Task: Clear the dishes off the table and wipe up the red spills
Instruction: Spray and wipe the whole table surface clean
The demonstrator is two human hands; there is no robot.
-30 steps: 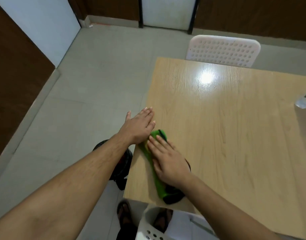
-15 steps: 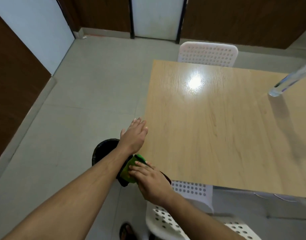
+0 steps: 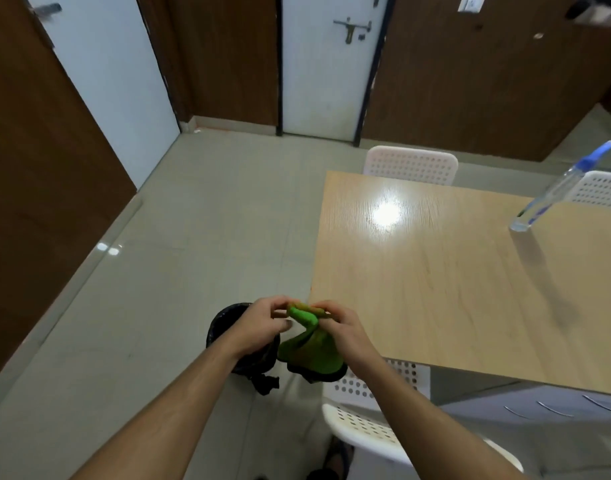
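A green cloth (image 3: 311, 348) with a dark edge hangs in the air beside the near left corner of the wooden table (image 3: 453, 278). My left hand (image 3: 262, 327) pinches its upper end from the left. My right hand (image 3: 342, 327) grips the same bunched end from the right. The cloth's lower part droops beside a black-lined bin (image 3: 243, 344) on the floor, which my left wrist partly hides. I see no dishes and no red spill on the tabletop.
A clear bottle with a blue cap (image 3: 556, 192) stands on the table's far right. White perforated chairs stand behind the table (image 3: 411, 164), at its far right (image 3: 601, 194) and below my right arm (image 3: 370, 420). Tiled floor spreads to the left. Doors line the back wall.
The cloth has come off the table's corner and now hangs over the floor by the bin. My left hand, flat before, now pinches it. The view has tilted up.
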